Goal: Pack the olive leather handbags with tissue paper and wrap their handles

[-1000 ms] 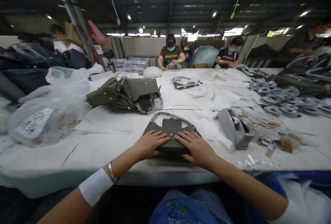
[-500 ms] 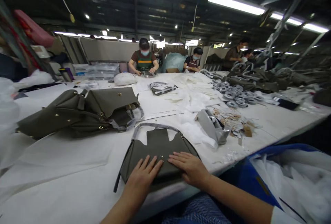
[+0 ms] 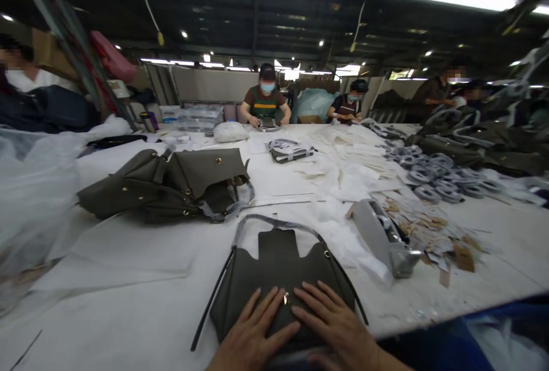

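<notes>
A dark olive handbag (image 3: 283, 265) lies flat on the white table in front of me, its handle wrapped in clear film and pointing away. Black straps run down both sides of it. My left hand (image 3: 257, 328) rests flat on the lower left of the bag, fingers spread. On the lower right lies my right hand (image 3: 332, 322), also flat with fingers apart. A small gold clasp (image 3: 286, 299) shows between my fingertips. The bag's bottom edge is partly hidden by my hands.
More olive bags (image 3: 167, 182) lie at the left. A grey tape dispenser (image 3: 381, 236) stands at the right beside a heap of paper tags (image 3: 446, 239). Wrapped handle rings (image 3: 437, 174) are piled behind. Co-workers sit across the table (image 3: 141, 319); a blue bin (image 3: 446, 339) is at the lower right.
The view has swung left and up, so things sit further right in the picture. My hands stay flat on the handbag and are slightly closer together.
</notes>
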Available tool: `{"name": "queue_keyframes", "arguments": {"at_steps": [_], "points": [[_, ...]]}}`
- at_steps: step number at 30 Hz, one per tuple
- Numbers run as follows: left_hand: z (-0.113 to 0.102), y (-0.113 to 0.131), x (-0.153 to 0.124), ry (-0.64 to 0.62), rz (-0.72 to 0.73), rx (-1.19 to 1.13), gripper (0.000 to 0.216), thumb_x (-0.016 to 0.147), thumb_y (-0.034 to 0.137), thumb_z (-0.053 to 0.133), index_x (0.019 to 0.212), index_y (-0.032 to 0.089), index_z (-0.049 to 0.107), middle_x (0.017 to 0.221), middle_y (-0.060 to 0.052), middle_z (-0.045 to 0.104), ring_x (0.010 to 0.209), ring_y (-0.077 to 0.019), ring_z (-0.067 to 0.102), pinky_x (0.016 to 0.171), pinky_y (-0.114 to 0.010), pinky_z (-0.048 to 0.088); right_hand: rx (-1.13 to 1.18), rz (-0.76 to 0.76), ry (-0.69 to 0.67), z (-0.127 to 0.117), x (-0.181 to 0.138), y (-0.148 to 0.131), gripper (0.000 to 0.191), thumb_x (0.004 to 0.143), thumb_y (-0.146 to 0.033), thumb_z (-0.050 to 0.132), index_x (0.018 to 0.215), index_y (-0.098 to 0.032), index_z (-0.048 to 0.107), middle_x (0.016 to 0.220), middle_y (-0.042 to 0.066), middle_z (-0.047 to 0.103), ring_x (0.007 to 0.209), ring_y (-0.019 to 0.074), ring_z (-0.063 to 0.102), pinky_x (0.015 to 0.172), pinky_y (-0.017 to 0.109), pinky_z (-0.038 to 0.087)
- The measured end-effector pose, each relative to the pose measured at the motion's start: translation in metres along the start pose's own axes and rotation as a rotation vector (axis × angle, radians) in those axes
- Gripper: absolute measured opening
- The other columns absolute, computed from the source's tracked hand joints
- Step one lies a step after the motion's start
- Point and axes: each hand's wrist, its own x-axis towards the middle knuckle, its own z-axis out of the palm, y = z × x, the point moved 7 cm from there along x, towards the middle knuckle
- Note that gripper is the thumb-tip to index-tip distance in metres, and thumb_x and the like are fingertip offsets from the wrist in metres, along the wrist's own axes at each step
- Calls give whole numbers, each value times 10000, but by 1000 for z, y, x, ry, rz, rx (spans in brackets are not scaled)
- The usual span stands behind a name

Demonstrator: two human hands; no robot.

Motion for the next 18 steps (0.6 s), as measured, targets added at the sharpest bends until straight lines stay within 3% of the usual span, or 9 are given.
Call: {"name": "queue_keyframes", "arguments": {"at_steps": [2,4,8,11,14,18], "points": [[3,2,-4,47,-56,17,810,852,491,675,1525,331,253,1613,-133,205,1417,-324,363,1122,-519,372,-84,-9,70,14,-6,-2,728,907,-520,547,1540,-265,295,1565,44,373,1429,274,363,1162,457,305],[7,3,-4,8,-139,-17,813,837,474,688,1519,342,266,1627,-107,176,1429,-323,341,1137,-536,346,-138,3,116,21,-8,0,695,922,-468,547,1537,-257,305,1567,32,367,1427,266,369,1161,438,310],[6,7,-1,-31,-222,-54,752,868,388,667,1509,378,273,1633,-70,170,1449,-303,305,1158,-557,308,-122,6,133,17,-7,1,680,920,-411,570,1532,-251,320,1567,43,366,1411,282,393,1140,462,355],[6,7,0,-6,-249,-16,647,924,319,592,1499,382,301,1618,-66,232,1445,-287,315,1155,-557,314,-37,30,74,6,-2,0,650,887,-308,612,1496,-252,391,1530,57,433,1380,299,435,1119,503,389],[11,6,-1,14,-262,-7,588,934,278,560,1482,346,356,1596,-82,288,1441,-284,320,1155,-547,315,118,29,26,-17,15,-7,505,860,-192,617,1361,-223,555,1387,84,595,1276,287,545,1080,493,438],[14,5,-4,71,-306,-66,435,940,311,540,1374,337,514,1440,-65,517,1369,-258,424,1171,-524,282,375,-229,14,-54,71,-30,329,938,-211,534,1252,-215,632,1287,81,660,1173,207,614,1008,347,493]]}}
